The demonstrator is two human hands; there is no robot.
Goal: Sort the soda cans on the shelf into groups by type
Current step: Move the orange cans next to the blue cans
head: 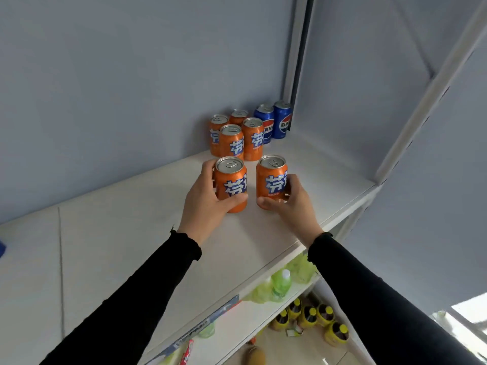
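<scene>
On the white top shelf my left hand grips an orange soda can, thumb across its front. Just right of it, my right hand grips a second orange can. Both cans stand upright, a small gap between them. Behind them a cluster of several more orange cans stands near the back wall. Two blue cola cans stand side by side to the cluster's right, in the back corner.
A white upright post rises at the back corner, and the shelf's right end drops off. Lower shelves hold green bottles and yellow-capped dark bottles. A blue object shows at the far left edge.
</scene>
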